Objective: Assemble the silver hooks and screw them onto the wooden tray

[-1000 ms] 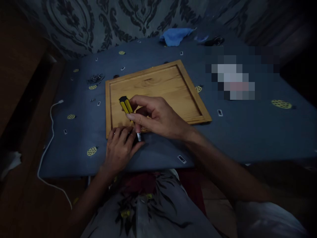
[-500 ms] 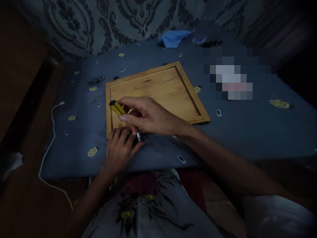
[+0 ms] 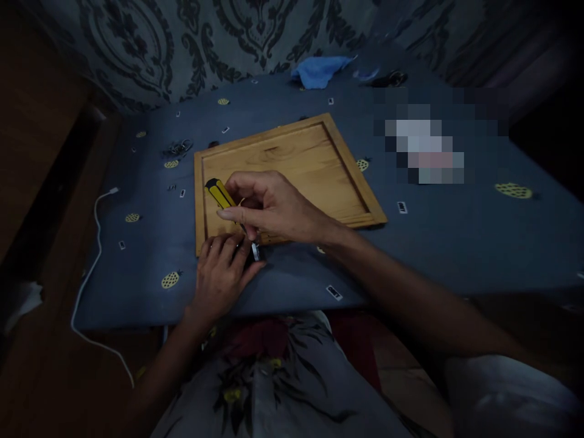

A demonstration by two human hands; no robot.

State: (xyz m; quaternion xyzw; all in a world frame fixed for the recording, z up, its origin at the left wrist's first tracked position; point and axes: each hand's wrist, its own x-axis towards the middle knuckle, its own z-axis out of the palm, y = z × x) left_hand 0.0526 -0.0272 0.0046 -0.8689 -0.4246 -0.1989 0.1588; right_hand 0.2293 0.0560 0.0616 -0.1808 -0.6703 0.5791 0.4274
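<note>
A yellow-and-black screwdriver [image 3: 221, 194] slants down between the fingers and thumb of my right hand [image 3: 274, 207]. Its tip points at a small silvery metal fitting [image 3: 255, 250] by the near edge of the framed wooden panel [image 3: 292, 155]; whether it touches a screw there I cannot see. My left hand [image 3: 221, 261] lies at the panel's near left corner, fingers bent over the edge and thumb below, with the fitting between them. Those fingers hide much of the fitting.
Small dark metal pieces [image 3: 177, 148] and tiny screw-like bits [image 3: 171, 187] lie left of the panel. At the back is a blue cloth [image 3: 322, 71], with a dark object [image 3: 391, 78] to its right. A white cable [image 3: 98, 243] hangs over the table's left side.
My right hand has shifted slightly and the screwdriver's handle now sits further out of the fingers, its shaft showing toward the metal fitting. My left hand stays in place.
</note>
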